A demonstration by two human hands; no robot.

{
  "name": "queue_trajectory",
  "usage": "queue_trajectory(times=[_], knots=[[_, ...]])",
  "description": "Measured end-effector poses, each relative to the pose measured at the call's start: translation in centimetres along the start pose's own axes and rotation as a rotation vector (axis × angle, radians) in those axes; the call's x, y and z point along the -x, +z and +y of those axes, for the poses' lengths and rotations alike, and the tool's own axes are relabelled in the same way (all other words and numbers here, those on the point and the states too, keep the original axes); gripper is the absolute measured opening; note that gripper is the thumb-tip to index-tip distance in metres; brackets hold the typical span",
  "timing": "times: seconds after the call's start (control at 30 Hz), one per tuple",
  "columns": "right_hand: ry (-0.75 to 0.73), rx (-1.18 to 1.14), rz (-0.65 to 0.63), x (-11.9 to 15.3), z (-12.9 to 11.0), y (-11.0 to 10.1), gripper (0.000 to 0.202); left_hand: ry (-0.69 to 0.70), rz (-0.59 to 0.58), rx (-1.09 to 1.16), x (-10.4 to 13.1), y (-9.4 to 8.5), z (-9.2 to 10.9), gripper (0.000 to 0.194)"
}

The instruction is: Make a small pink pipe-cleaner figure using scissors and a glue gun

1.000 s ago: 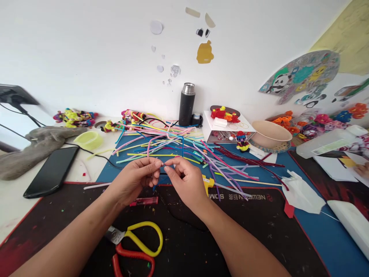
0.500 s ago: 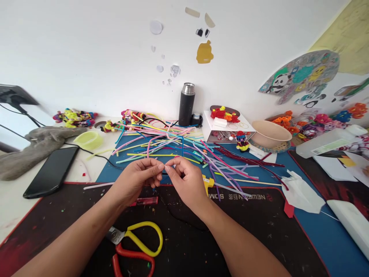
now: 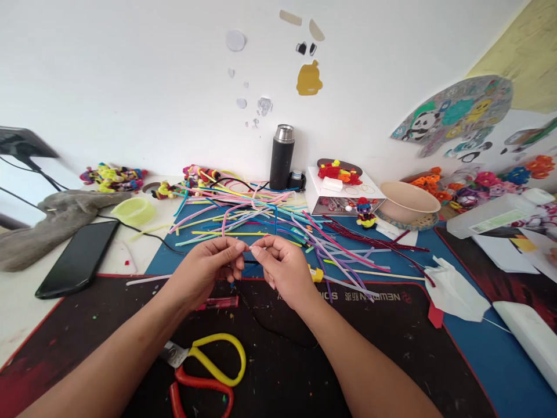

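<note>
My left hand (image 3: 213, 267) and my right hand (image 3: 282, 264) meet above the black desk mat (image 3: 278, 360), thumbs and forefingers pinched tip to tip. A tiny pale-pink bit shows between the fingertips; its kind is too small to tell. Behind the hands spreads a heap of coloured pipe cleaners (image 3: 243, 217). Partly hidden by my right hand is a yellow tool (image 3: 317, 274), perhaps a glue gun. Scissors (image 3: 217, 360) with one yellow and one red handle lie below my left hand, their blades under the forearm. Near my left wrist rests a small red item (image 3: 220, 303).
A black phone (image 3: 77, 258) and a yellow-green dish (image 3: 136, 212) lie at the left. Toward the wall stand a black thermos (image 3: 282, 159) and a white box (image 3: 343, 197). A beige bowl (image 3: 409, 203), a clear bottle (image 3: 496, 215) and white tissue (image 3: 456, 290) are at the right.
My right hand has shifted slightly right and turned, covering more of the yellow tool. The fingertips have parted a little, showing the pale-pink bit. My left hand has barely moved.
</note>
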State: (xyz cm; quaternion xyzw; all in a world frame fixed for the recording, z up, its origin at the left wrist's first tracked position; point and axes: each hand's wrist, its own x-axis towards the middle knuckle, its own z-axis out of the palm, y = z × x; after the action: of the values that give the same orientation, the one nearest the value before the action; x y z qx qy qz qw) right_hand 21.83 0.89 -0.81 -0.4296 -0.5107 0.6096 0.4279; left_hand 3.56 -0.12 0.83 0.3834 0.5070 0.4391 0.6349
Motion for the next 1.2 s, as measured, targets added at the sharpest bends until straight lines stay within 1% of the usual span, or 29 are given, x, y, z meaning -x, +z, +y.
queue_trajectory(times=[0.13,0.33,0.53,0.83,1.07,1.2], knots=[[0.034,-0.099,-0.020,-0.07,-0.18,0.06,0.036,0.009,-0.017,0.004,-0.05,-0.18,-0.06,0.053],[0.048,-0.121,-0.033,-0.03,-0.06,0.05,0.036,0.032,-0.022,0.016,-0.11,-0.38,-0.22,0.053],[0.025,-0.063,-0.038,-0.06,0.20,0.00,0.035,0.008,-0.034,-0.020,0.01,-0.21,-0.04,0.052],[-0.082,0.118,-0.008,0.27,0.39,-0.08,0.025,-0.005,-0.029,-0.015,-0.04,-0.26,-0.16,0.049],[-0.086,0.118,0.017,0.32,0.33,-0.01,0.032,-0.021,-0.034,0.024,-0.13,-0.37,-0.20,0.045],[-0.101,0.128,0.047,0.32,0.19,-0.11,0.030,-0.024,-0.034,0.039,-0.23,-0.45,-0.25,0.047]])
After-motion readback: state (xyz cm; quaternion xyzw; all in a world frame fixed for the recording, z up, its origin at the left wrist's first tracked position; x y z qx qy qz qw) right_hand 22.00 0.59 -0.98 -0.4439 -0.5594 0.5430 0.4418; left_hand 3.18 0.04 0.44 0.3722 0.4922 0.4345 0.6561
